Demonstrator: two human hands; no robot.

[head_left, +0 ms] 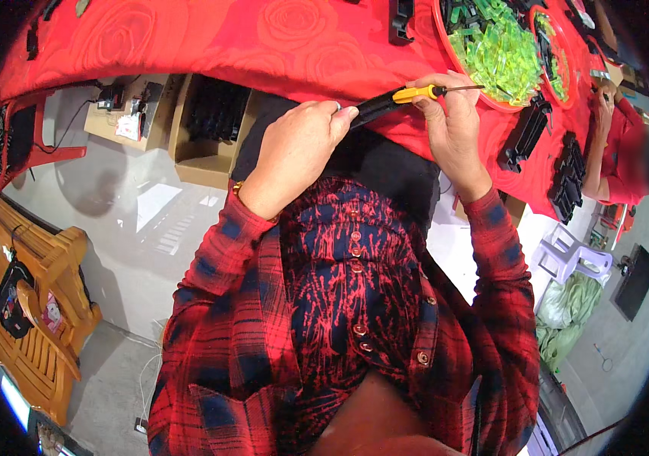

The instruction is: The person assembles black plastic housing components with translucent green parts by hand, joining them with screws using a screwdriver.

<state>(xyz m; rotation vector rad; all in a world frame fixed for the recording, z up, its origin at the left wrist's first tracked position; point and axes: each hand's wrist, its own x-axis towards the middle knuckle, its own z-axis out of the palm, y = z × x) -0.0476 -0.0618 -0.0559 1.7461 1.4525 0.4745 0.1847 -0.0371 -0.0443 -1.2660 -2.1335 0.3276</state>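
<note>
Both my hands are raised over my lap by the edge of the red-covered table. My left hand [294, 152] is closed, its thumb and fingers pinching one end of a long black plastic part [374, 107]. In my right hand [455, 125] is a screwdriver with a yellow handle [416, 93], its thin metal shaft pointing right, away from the black part. The right fingers are bent round the handle near the shaft. The handle's left end meets or overlaps the black part; whether the right fingers also touch that part is hidden.
On the red tablecloth [188, 38] stand a tray of translucent yellow-green pieces [498, 61], a second round tray [555, 57] and black plastic housings [526, 133]. A co-worker in red [628, 156] sits at right. An open cardboard box [207, 156] lies below the table edge, left.
</note>
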